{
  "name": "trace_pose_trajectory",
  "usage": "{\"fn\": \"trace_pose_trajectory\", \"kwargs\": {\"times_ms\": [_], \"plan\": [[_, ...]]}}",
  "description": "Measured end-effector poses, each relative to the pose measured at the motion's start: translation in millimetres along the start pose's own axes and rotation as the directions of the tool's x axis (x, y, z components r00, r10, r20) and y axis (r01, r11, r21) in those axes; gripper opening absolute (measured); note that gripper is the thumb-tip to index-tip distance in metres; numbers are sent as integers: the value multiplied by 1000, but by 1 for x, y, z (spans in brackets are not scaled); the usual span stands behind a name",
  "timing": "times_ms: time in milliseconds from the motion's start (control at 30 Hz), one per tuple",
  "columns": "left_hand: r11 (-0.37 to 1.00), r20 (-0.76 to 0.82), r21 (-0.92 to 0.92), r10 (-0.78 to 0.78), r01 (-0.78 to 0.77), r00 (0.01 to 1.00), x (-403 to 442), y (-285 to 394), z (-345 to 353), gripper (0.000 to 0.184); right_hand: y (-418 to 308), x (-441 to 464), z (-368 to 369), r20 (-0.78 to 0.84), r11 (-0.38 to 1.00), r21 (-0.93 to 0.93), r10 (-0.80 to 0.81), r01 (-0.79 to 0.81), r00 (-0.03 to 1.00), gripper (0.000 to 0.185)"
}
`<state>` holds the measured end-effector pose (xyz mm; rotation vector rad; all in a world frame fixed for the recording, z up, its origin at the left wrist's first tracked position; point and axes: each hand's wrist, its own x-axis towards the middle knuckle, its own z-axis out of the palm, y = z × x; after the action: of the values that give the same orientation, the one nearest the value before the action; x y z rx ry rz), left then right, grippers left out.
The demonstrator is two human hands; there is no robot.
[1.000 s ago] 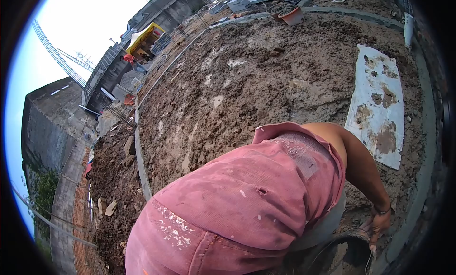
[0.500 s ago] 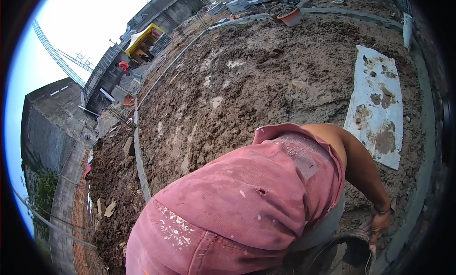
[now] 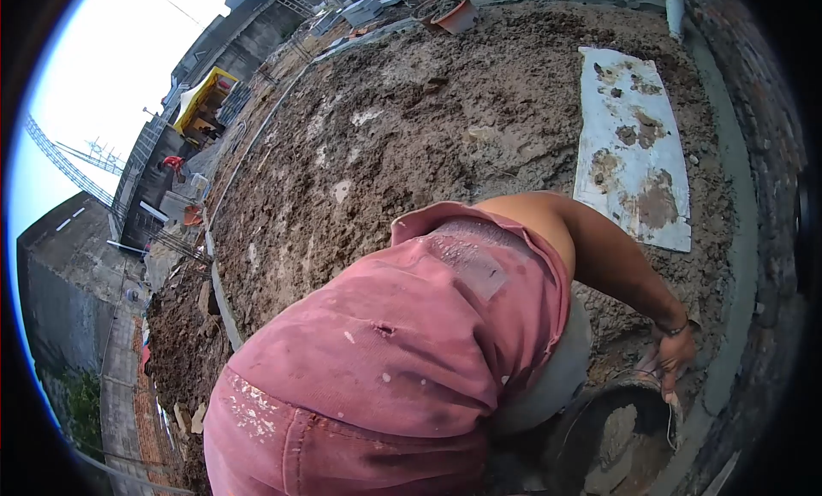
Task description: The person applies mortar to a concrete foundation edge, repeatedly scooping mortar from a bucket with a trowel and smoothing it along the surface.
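Note:
My left arm, in a stained pink sleeve, reaches across the lower middle of the head view and bends down to the right. At the lower right, my left hand, with a band at the wrist, is closed on the rim of a dark bucket. The bucket is tilted, its mouth partly towards me. Inside it lies some grey, wet-looking mortar. A pale cloth shows beneath the sleeve. My right hand is out of sight.
Lumpy mud covers the ground. A dirty white board lies on it, left of a grey mortar strip along a brick wall. An orange tub stands far back. Another person in red bends near a yellow canopy.
The view has turned, so the ground and board sit further left and higher. More of the bucket's inside shows. My left hand is still on its rim.

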<state>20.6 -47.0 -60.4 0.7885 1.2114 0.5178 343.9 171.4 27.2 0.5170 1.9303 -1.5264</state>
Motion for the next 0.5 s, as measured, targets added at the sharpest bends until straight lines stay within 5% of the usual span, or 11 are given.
{"fn": "trace_pose_trajectory", "kwargs": {"times_ms": [100, 133, 300, 500], "plan": [[998, -38, -58, -18, 16, 999, -12, 0, 0, 67, 64, -24, -9, -108, 949, 255, -161, 184, 981, 43], [1000, -31, 19, 4, -3, 1000, -17, 6, -2, 64, 32, -27, -28, 153, 991, 134, -4, -17, 988, 40], [999, -13, 43, 16, -15, 1000, -10, 7, -2, 51, 58, -46, -35, 109, 963, 133, -249, 234, 962, 38], [999, 24, 33, -9, 9, 1000, -12, 16, -3, 48, 60, -71, -57, -57, 962, 162, -214, 220, 975, 33]]}}
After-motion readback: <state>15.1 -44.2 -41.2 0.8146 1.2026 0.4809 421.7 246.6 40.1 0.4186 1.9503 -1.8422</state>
